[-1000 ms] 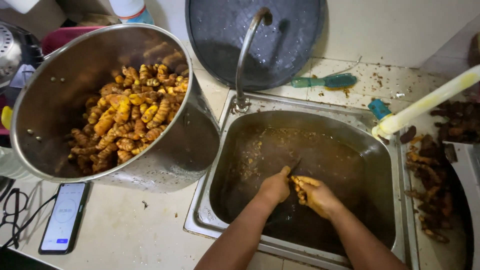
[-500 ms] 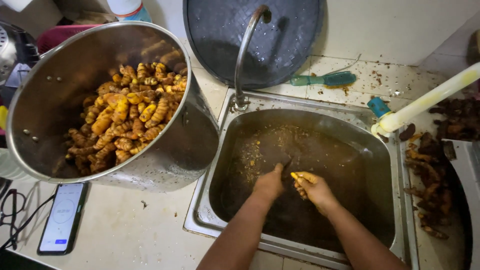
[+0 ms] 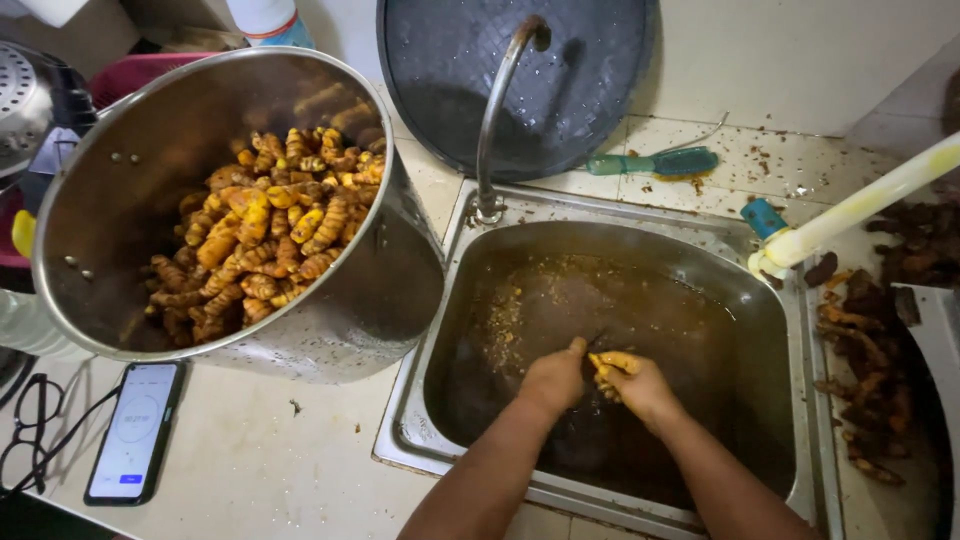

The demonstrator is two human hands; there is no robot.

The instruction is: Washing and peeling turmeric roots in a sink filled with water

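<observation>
Turmeric root point(image 3: 612, 362), yellow-orange, gripped in closed fingers of right hand point(image 3: 640, 385) over murky water in steel sink point(image 3: 800, 400). Left hand point(image 3: 553, 378) just beside, fingers closed around thin dark blade point(image 3: 594, 342), touching root. Large steel pot point(image 3: 380, 290) of peeled roots left of sink.

Pale counter point(image 3: 260, 470), stained w/ brown bits. Left half of frame: big steel pot point(image 3: 230, 210) sits on it, tilted. Lower left: phone point(image 3: 135, 430) flat, screen up, w/ glasses & cable point(image 3: 30, 440) just beside at the edge. Centre-right: steel sink point(image 3: 620, 500) set into it. Top centre: dark round pan point(image 3: 560, 70) leaning on wall; teal-handled brush point(image 3: 655, 162) lying behind sink. Right edge: dark root scraps point(image 3: 860, 360).
</observation>
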